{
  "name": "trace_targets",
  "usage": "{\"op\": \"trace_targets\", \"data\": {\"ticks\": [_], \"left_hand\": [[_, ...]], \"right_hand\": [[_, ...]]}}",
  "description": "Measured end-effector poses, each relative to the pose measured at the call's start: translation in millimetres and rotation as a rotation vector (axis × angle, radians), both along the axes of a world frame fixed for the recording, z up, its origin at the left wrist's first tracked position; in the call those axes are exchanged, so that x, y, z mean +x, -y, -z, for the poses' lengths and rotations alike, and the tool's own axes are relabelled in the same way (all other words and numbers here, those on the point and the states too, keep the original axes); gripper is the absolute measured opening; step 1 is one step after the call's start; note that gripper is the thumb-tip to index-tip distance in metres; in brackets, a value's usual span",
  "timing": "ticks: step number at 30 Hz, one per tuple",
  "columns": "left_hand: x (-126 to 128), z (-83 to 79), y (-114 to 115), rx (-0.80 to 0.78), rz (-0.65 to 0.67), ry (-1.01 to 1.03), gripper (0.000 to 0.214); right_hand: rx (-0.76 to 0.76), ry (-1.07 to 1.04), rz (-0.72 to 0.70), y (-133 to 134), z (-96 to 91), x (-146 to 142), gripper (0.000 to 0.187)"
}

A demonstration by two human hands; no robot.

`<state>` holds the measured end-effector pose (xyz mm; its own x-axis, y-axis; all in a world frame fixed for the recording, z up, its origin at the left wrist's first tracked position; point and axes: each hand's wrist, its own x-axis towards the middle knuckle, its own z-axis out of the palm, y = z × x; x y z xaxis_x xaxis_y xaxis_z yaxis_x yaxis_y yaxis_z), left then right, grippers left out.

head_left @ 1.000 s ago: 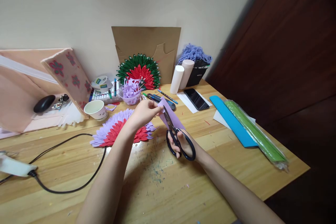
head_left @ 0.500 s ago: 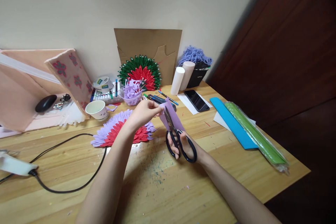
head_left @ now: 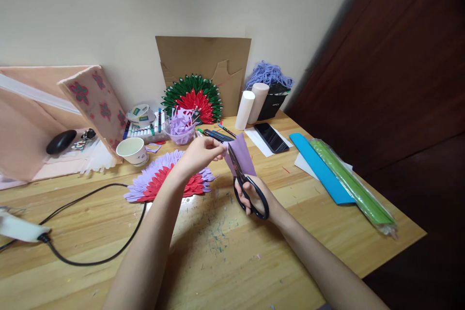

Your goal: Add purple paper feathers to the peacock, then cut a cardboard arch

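My left hand (head_left: 204, 154) pinches the left edge of a piece of purple paper (head_left: 245, 155), held above the table. In my right hand (head_left: 253, 194) are black-handled scissors (head_left: 237, 163), fingers through the loops. The blades point away from me and lie against the paper near my left fingertips; they look nearly closed. Below and behind my left forearm lies a fan-shaped piece of layered petals (head_left: 160, 181), lilac outside and red inside. A clear bowl of purple paper scraps (head_left: 181, 126) stands beyond my left hand.
A paper cup (head_left: 132, 151) and a glue gun (head_left: 22, 226) with its looping cord are on the left. Pens, a phone (head_left: 271, 137), and white rolls (head_left: 245, 110) sit farther back. Blue paper (head_left: 321, 167) and a wrapped green roll (head_left: 354, 186) lie right. Cardboard (head_left: 203, 51) leans on the wall.
The scissor handles have drawn closer together as my right hand closed a little. The paper has turned slightly, and my left hand keeps its pinch in nearly the same place.
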<state>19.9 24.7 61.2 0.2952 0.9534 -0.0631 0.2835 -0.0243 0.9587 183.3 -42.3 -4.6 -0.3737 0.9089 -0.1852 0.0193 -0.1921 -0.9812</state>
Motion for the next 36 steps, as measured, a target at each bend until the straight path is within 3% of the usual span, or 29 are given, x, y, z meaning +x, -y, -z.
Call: {"op": "trace_targets", "data": {"ticks": [8, 13, 17, 22, 28, 32, 36], "left_hand": [[4, 3.1, 0, -0.051, 0.0, 0.034, 0.012], [4, 0.6, 2, -0.024, 0.066, 0.043, 0.011], [4, 0.5, 1, 0.012, 0.029, 0.031, 0.011], [5, 0.2, 1, 0.169, -0.11, 0.02, 0.01], [13, -13.9, 14, 0.42, -0.261, 0.078, 0.012], [14, -23.1, 24, 0.404, -0.247, 0.118, 0.013], [11, -30.5, 28, 0.282, -0.223, 0.218, 0.015]], "right_hand": [[0.105, -0.043, -0.063, 1, 16.6, 5, 0.075], [0.105, -0.032, -0.06, 2, 14.2, 4, 0.073], [0.12, -0.006, -0.047, 2, 10.6, 4, 0.073], [0.107, -0.005, -0.088, 5, 2.8, 3, 0.073], [0.302, 0.066, -0.101, -1, -8.0, 2, 0.072], [0.378, 0.036, -0.114, -9, -28.9, -1, 0.073], [0.398, 0.05, -0.129, -10, -49.0, -3, 0.071]]}}
